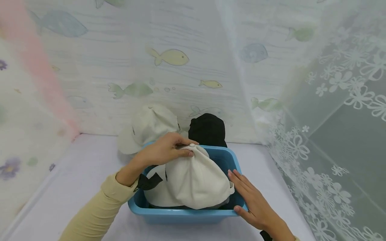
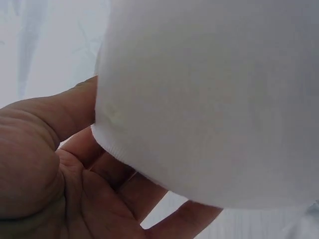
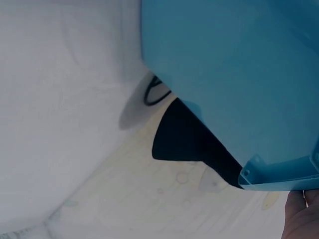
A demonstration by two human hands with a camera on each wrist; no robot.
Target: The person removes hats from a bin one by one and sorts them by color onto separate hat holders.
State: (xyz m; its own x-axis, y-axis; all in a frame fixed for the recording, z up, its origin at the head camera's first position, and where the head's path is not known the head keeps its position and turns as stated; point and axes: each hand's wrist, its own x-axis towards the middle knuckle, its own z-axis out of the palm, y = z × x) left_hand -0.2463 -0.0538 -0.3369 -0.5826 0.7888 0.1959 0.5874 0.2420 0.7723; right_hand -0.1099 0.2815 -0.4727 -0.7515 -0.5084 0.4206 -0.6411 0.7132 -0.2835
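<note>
Before one fish-printed curtain [image 1: 187,33], we count two caps [image 1: 155,122] at one basin's [image 1: 181,217] eleven and one o'clock; left hand [image 1: 167,147] pinching one white cap [image 1: 197,180] inside, right hand [image 1: 253,199] straight-fingered at three.

Ctr. of frame: lt. blue tub [image 1: 184,219], off-wht. cap [image 1: 197,182] in it. Above: cream cap [image 1: 155,124] to L, blk. cap [image 1: 207,130] to R. Lower L: pale yel. sleeve [image 1: 96,207], blk. strap [image 1: 149,181]. Counter [image 1: 265,174] wht. Curtain [image 1: 187,30] wht. w/ yel., grn., blue fish [image 1: 175,57]. Far R: net [image 1: 337,134] w/ wht. flowers [image 1: 360,97].
</note>
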